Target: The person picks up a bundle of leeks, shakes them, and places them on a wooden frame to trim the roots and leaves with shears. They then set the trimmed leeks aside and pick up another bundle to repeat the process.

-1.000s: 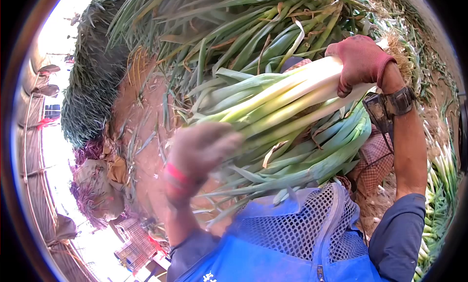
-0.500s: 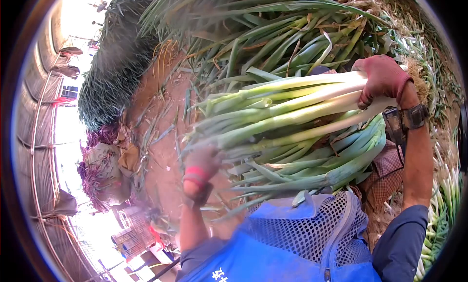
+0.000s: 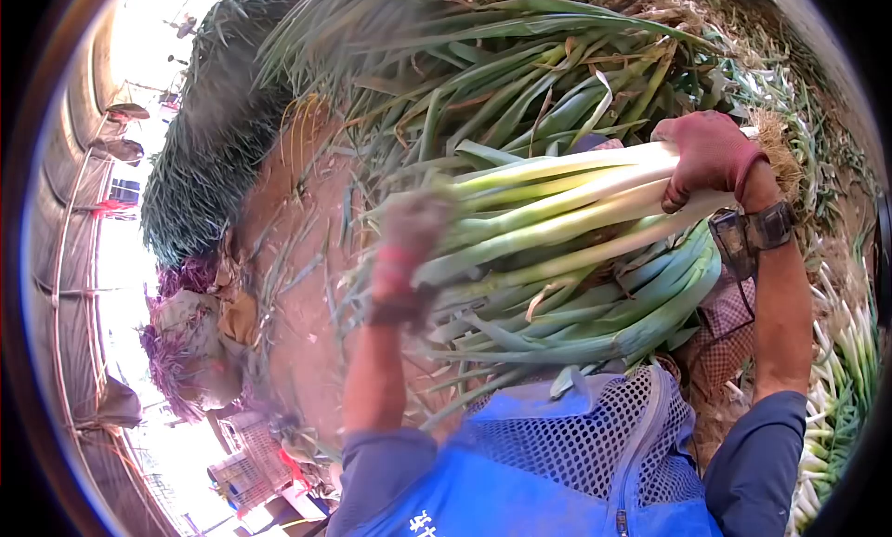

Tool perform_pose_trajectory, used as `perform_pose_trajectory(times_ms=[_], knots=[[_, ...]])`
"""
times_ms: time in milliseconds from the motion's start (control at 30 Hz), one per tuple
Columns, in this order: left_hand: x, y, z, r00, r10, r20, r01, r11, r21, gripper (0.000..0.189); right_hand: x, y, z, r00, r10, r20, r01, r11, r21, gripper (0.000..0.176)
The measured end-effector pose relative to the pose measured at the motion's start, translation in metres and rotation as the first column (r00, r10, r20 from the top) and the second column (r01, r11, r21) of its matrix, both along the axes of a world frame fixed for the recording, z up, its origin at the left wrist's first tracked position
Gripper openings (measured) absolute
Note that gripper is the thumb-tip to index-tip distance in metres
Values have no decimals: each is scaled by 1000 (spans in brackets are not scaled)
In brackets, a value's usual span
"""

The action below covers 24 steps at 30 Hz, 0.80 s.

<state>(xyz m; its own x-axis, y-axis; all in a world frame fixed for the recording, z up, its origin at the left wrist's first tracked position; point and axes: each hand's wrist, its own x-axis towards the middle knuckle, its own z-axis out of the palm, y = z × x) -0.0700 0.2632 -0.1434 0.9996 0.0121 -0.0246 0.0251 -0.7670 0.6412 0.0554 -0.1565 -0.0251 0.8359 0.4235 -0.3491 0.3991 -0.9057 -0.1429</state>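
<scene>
My right hand [image 3: 711, 161], in a reddish glove, is closed round the white stems of a bunch of large green onions [image 3: 557, 207]. Their roots stick out to the right, and the green leaves spread leftward. My left hand [image 3: 411, 235], gloved too, is by the leafy part of that bunch; motion blur hides its fingers. Below the bunch, more green onion leaves [image 3: 641, 314] lie across my lap. Just above it is a large heap of green onions [image 3: 520, 82].
At the upper left stands a dark green stack of leafy stalks [image 3: 209, 156]. Purple-edged sacks [image 3: 200, 347] and a wire crate [image 3: 255, 458] are at the lower left. Peeled green onions [image 3: 846, 379] lie at the right. Leaf scraps litter the brown ground [image 3: 293, 230].
My left hand has moved up and a little right, along the leaves of the bunch. My right hand keeps its grip; the view has shifted slightly.
</scene>
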Motion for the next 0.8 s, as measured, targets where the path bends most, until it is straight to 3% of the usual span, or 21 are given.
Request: perform_pose_trajectory(times_ms=[133, 200, 233, 300, 333, 367, 400, 433, 467, 500, 533, 567, 600, 633, 667, 700, 767, 800], knots=[[-46, 172, 20, 870, 456, 189, -465, 885, 8, 25, 3, -6, -5, 999, -15, -42, 15, 1000, 14, 70], [-101, 290, 33, 765, 589, 261, -642, 733, 226, 25, 1, -10, -7, 999, -17, -44, 19, 999, 33, 71], [-136, 345, 40, 731, 624, 275, -675, 604, 423, 25, 1, -10, -8, 999, -21, -43, 24, 998, 51, 72], [-193, 427, 62, 689, 671, 275, -597, 311, 739, 25, 6, -5, -12, 1000, 22, -21, -21, 999, 39, 73], [-189, 420, 73, 600, 721, 346, -711, 282, 644, 26, 5, -9, -12, 999, 44, 3, -44, 999, 9, 73], [-165, 377, 82, 480, 766, 427, -876, 400, 268, 27, 5, -7, -9, 999, 39, -8, -39, 999, 18, 73], [-130, 310, 90, 384, 832, 400, -801, 516, -303, 28, 6, -4, -7, 999, 51, 1, -51, 999, 0, 67], [-99, 234, 103, 409, 853, 323, -584, 517, -626, 29, 7, -2, -4, 998, 61, 10, -61, 998, -23, 62], [-76, 151, 116, 522, 823, 223, -429, 479, -765, 31, 7, 0, 2, 998, 45, -33, -46, 998, -46, 63], [-64, 85, 122, 776, 590, 221, -338, 686, -644, 32, 7, 4, 7, 997, 30, -73, -35, 997, -66, 64], [-53, 18, 129, 938, 287, 195, -149, 841, -520, 34, 6, 7, 11, 996, 20, -89, -27, 996, -83, 66], [-50, -40, 118, 992, 106, 71, -60, 879, -474, 35, 6, 9, 13, 994, -15, -109, 5, 996, -91, 68], [-46, -90, 115, 978, -201, -51, 118, 744, -658, 37, 5, 12, 16, 992, -29, -121, 16, 994, -105, 69], [-33, -136, 106, 870, -479, -121, 262, 656, -708, 38, 5, 13, 19, 990, -43, -132, 28, 993, -116, 70], [-32, -180, 95, 750, -588, -302, 64, 519, -852, 41, 5, 13, 19, 990, -54, -128, 38, 992, -122, 70], [-34, -218, 66, 677, -688, -263, 31, 383, -923, 49, 6, 11, 16, 990, -45, -131, 33, 995, -95, 72], [-27, -270, 27, 483, -802, -352, -362, 184, -914, 59, 7, 10, 15, 990, -45, -133, 36, 997, -73, 75], [-28, -280, 4, 480, -806, -347, -360, 180, -916, 59, 8, 11, 15, 991, -32, -128, 21, 996, -85, 76]])
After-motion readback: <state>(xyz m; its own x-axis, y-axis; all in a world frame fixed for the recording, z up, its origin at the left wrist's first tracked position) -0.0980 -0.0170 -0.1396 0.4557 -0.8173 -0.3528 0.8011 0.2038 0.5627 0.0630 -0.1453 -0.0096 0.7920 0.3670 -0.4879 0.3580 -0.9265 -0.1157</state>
